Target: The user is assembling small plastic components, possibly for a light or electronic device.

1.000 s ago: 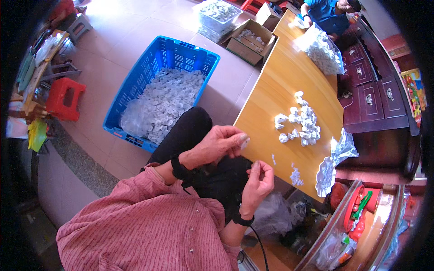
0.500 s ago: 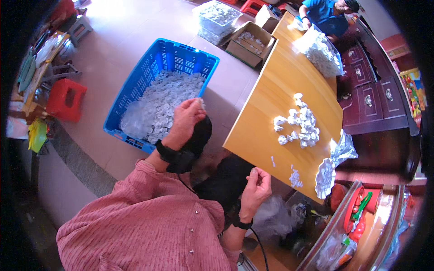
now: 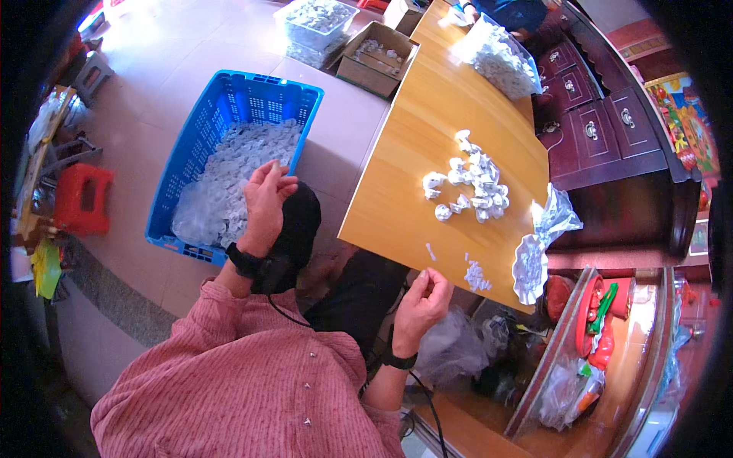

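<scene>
My left hand (image 3: 266, 200) hangs over the near right side of a blue plastic crate (image 3: 311, 114). Its thumb and forefinger are pinched together; whatever they hold is too small to make out. Small whitish plastic pieces (image 3: 256, 149) fill much of the crate, with a clear plastic bag (image 3: 197, 214) on them at the near left. By the table's near edge, my right hand (image 3: 422, 305) is also closed in a pinch, its contents hidden. On the wooden table (image 3: 397, 175) lie a cluster of white round parts (image 3: 485, 183) and a little heap of tiny pale pins (image 3: 477, 276).
A white scalloped dish (image 3: 528, 267) with small pieces stands at the table's right edge, against a clear bag (image 3: 556, 215). Farther back are a full clear tub (image 3: 500, 57), a cardboard box (image 3: 374, 61) and another person's arm. A red stool (image 3: 84, 198) stands left.
The view has shifted, so the crate and table sit farther left. My left hand's fingers have spread a little from their tighter pinch. My right hand stays by the table edge, still pinched.
</scene>
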The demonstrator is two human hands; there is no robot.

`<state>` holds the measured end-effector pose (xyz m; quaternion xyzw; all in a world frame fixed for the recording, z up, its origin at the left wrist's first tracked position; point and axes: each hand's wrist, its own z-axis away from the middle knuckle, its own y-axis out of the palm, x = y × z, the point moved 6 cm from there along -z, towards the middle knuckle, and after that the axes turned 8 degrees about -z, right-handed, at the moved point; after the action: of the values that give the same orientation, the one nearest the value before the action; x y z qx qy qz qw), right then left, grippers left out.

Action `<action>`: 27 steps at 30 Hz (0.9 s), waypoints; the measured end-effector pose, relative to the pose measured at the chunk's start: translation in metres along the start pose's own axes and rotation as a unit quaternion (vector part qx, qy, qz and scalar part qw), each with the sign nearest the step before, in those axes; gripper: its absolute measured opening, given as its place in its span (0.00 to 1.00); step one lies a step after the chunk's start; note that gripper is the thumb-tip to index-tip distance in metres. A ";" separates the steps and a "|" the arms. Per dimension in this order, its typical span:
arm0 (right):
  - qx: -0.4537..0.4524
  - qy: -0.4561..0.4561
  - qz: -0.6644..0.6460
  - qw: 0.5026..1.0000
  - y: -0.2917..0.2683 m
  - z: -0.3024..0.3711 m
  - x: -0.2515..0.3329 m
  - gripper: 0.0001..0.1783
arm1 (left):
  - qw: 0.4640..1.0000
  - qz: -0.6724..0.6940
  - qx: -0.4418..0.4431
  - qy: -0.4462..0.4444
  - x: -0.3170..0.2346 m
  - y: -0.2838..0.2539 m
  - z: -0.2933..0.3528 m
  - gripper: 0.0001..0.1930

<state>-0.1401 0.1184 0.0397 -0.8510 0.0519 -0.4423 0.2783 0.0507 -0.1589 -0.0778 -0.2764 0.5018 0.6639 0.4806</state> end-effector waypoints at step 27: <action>0.051 -0.081 0.195 0.976 -0.003 -0.009 -0.010 0.16 | 0.642 -0.455 0.362 0.500 0.037 0.238 0.133 0.16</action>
<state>-0.1535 0.1201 0.0381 -0.8423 0.1713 -0.3110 0.4056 -0.1659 -0.0300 0.0322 -0.5637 0.6770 -0.1117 0.4598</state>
